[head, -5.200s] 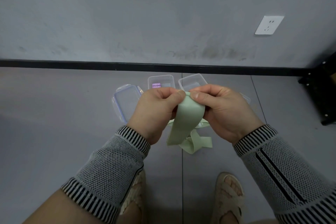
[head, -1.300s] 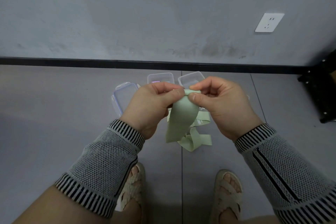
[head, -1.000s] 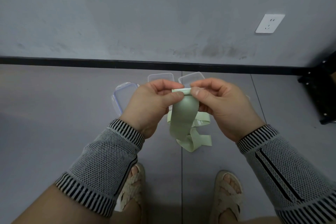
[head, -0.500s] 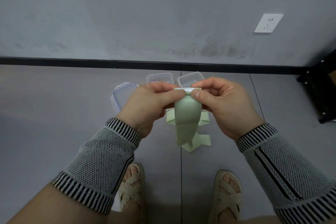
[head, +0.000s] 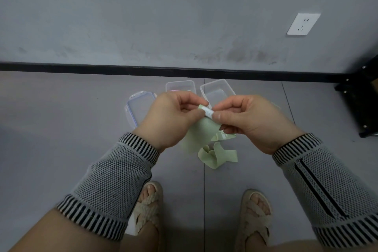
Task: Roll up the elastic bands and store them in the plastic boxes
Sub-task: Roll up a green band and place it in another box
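The pale green flat elastic band (head: pixel 201 129) is held up in front of the person, its top end with a small white tag pinched between both hands while the loose length hangs down and trails in folds on the floor. The left hand (head: pixel 173 118) pinches the end from one side with thumb and forefinger; the right hand (head: pixel 249 120) pinches it from the other.

The roll looks barely begun, though the fingers hide how many turns are wound. To do it well, keep the first turns tight and the edges square, feeding the tail up evenly so it does not twist.

Behind the hands, on the grey tiled floor (head: pixel 61 118), stand two clear plastic boxes (head: pixel 217 88), one with something pink inside, and a clear lid (head: pixel 137 106) lies beside them. A grey wall (head: pixel 143 16) with a black skirting carries a white socket (head: pixel 303 24).
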Demonstrator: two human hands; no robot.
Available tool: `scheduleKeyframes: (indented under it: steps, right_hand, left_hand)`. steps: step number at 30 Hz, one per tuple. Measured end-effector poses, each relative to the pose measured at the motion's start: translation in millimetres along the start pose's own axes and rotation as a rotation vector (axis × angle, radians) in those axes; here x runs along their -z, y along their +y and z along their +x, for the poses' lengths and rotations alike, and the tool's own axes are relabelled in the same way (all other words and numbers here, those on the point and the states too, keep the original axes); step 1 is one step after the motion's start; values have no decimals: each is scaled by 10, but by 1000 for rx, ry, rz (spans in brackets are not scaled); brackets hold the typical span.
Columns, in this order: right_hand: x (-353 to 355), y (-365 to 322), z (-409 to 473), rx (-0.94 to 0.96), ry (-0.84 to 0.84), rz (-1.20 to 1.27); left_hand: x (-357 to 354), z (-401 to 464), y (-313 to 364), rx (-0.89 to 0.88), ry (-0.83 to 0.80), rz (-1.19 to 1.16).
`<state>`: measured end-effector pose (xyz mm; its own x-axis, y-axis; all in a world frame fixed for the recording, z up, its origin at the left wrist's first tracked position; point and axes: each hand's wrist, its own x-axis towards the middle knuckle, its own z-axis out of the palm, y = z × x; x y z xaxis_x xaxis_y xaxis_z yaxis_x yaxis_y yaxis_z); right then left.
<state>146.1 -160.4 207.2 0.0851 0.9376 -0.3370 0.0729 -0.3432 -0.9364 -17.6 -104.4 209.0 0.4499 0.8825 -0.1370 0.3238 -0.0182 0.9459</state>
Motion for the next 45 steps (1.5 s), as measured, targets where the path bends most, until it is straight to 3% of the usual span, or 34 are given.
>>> scheduleKeyframes:
  steps: [5, 11, 19, 24, 28, 33, 40, 45]
  right_hand:
    - [-8, -4, -12, -31, -16, -106]
    - [-31, -29, -29, -152, -23, 511]
    - [-147, 44, -11, -216, 31, 567]
    - [-271, 84, -14, -98, 92, 445]
    - [-278, 99, -43, 119, 174, 126]
    - [-120, 112, -64, 298, -24, -258]
    - [-110, 119, -70, 392, -85, -308]
    - [-100, 101, -83, 419, -59, -360]
  left_hand:
    - [-45, 26, -45, -35, 24, 85]
    - [-17, 52, -78, -27, 4, 63]
    - [-45, 71, -18, 9, 92, -61]
    - [-43, 71, -14, 53, 101, -158]
    - [46, 90, -42, 133, 68, -198]
    - [152, 57, 6, 233, -78, -274]
    - [229, 37, -8, 266, -238, -217]
    - [178, 40, -13, 303, -252, -196]
